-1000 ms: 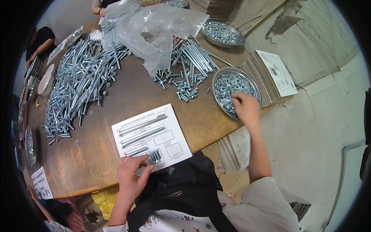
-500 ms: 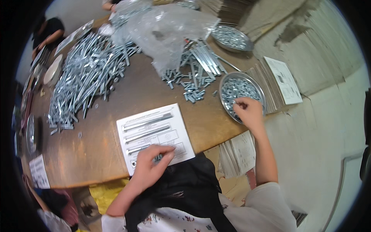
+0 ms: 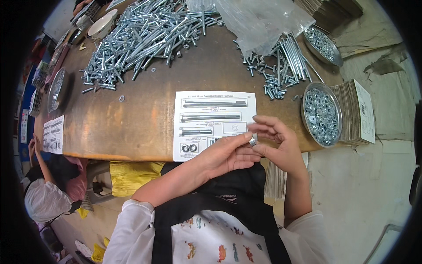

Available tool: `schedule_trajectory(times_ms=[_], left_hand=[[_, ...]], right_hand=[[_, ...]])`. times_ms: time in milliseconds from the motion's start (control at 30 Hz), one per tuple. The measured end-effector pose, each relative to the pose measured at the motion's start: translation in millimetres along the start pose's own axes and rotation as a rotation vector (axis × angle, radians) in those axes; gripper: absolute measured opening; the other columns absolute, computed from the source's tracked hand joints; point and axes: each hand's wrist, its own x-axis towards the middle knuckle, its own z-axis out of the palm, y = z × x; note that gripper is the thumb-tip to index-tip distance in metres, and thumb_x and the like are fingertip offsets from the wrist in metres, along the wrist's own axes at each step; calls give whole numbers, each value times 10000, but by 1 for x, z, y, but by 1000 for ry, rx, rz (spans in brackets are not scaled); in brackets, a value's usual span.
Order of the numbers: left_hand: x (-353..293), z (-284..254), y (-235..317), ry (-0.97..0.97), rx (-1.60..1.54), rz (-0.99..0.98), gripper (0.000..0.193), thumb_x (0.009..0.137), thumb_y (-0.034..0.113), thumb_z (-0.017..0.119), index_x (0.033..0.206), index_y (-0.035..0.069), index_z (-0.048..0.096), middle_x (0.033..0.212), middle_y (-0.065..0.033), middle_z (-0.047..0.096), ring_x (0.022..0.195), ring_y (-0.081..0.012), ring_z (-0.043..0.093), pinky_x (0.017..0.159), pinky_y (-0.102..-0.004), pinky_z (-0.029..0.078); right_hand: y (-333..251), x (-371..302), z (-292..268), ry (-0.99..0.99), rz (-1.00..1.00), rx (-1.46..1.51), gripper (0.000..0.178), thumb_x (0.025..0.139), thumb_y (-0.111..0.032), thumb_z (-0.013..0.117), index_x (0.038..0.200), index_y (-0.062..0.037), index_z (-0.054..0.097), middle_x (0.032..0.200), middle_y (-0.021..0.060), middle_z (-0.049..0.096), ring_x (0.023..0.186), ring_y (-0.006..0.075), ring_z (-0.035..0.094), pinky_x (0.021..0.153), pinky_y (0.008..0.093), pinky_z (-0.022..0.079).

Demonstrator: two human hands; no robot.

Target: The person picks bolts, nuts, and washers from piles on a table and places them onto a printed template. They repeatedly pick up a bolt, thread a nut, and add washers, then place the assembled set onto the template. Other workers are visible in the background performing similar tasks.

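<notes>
Surroundings: hardware card (image 3: 200,105), showing bolts and nuts, lies on the surface (image 3: 145,119) just beyond the left hand (image 3: 226,154), which covers its lower right part. Farther out and left of the hands, a large pile of hex bolts (image 3: 136,44); two loose washers (image 3: 121,98) near its closer edge. Beyond the hands, slightly right, a smaller bolt heap (image 3: 281,75), partly hidden by a clear plastic bag (image 3: 263,26). Well left of the hands, a second card (image 3: 53,134) with a co-worker's hand (image 3: 33,144) beside it.

Containers: metal dish (image 3: 326,144), right of the right hand (image 3: 281,147) and apart from it, filled with flat washers; cardboard stack (image 3: 347,112) just past it. Another metal bowl (image 3: 336,61), farther out, holds small metal parts. Far left: a metal dish (image 3: 50,103) with contents too small to identify, and a white bowl (image 3: 101,27).

Hands: brought together at the card's lower right corner. Small stack of washers (image 3: 253,140) sits between left thumb tip and right thumb; left fingers extended beneath, right fingers curved and parted. Which hand grips the stack: cannot tell.

Change: half a second ago the right hand was at the washer dish and the left over the card; the view has also shifted.
</notes>
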Motion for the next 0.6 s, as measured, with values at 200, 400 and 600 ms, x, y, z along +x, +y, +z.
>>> schedule_trajectory(times_ms=[200,400,600], left_hand=[[-4,4,3,-81,53,8,486,1023,425,545,1293,21,543,1055,-123,706,978,-206,713,820,-306,611],[-5,2,1,-70,71,8,494,1024,432,540,1288,14,549,1052,-132,708,988,-205,711,825,-304,607],[-8,2,-3,-110,116,22,480,1033,419,523,1238,-8,601,1075,-152,710,985,-210,713,829,-294,602]], right_hand=[[5,-3,-4,-33,76,186,634,797,41,727,1387,-28,506,1103,79,694,1007,119,647,929,281,509],[11,-7,-1,-14,31,268,697,801,60,730,1434,-12,447,1094,102,701,997,133,661,911,286,527],[11,-13,0,2,-7,272,694,799,62,741,1425,-12,452,1104,115,706,1033,155,669,903,307,537]])
